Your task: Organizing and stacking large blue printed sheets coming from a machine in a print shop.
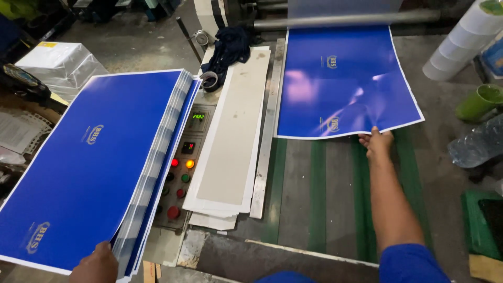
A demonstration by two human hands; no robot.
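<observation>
**One sheet at the rollers, stack at my left**

My right hand (378, 144) pinches the near edge of a glossy blue sheet (340, 78) lying at the machine's steel roller (346, 20), grip closed on it. My left hand (97, 264) rests on the thick blue stack (89, 162); its grip I cannot tell. Many sheets appear left. Matte grey boards (236, 131) lie between.

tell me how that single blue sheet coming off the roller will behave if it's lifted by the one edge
Probably floppy: the blue sheet already ripples where the right hand pinches its near edge. Its glossy glare suggests a slick surface. It looks thin, so likely light and easily creased.
</observation>
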